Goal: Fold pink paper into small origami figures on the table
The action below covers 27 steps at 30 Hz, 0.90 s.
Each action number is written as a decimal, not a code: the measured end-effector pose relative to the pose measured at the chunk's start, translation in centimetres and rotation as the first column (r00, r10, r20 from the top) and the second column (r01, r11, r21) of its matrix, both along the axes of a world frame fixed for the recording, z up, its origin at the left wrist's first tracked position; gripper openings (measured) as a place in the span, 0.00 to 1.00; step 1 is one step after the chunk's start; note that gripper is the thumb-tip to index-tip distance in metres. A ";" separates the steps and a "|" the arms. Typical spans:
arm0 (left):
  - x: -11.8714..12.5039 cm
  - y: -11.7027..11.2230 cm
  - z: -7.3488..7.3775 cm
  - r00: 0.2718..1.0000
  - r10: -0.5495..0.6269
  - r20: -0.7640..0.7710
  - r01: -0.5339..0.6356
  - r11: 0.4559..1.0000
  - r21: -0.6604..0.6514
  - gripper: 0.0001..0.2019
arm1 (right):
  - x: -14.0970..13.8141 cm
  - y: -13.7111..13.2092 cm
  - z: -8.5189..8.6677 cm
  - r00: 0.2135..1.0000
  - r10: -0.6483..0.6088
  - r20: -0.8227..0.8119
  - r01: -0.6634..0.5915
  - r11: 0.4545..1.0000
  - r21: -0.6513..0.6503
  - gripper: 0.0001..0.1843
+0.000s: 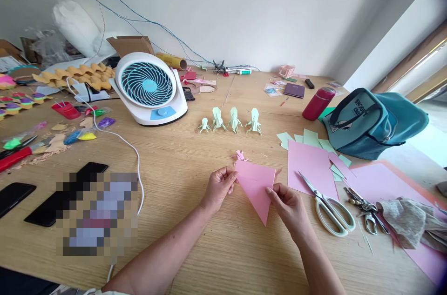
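A piece of pink paper (256, 184), folded to a triangle with one point downward, is held up between my two hands over the wooden table. My left hand (220, 186) pinches its left corner between thumb and fingers. On the right side, the thumb of my right hand (287, 201) presses on the paper's front, with the fingers behind it. Just beyond the triangle lies a small pink folded paper figure (240, 156). Farther back, several pale green paper figures with thin legs, one of them an origami insect (233, 120), stand in a row.
To the right lie white-handled scissors (328, 206), a pink sheet (309, 164), green paper scraps (310, 137), keys (366, 209) and a grey cloth (408, 220). A teal bag (373, 120) and red bottle (318, 104) stand behind. At left are a fan (150, 88), white cable (134, 148) and phone (16, 197).
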<state>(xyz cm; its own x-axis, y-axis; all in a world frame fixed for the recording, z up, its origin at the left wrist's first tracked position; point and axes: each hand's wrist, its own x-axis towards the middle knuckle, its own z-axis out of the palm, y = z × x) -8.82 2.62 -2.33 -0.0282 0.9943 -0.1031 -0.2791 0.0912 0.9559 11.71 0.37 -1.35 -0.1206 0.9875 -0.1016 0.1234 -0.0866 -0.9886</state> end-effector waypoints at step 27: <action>0.3 -0.3 -0.4 0.990 -0.139 -0.001 0.139 0.990 0.014 0.20 | -1.6 -0.5 0.5 0.985 0.167 -0.043 -0.168 0.986 0.000 0.22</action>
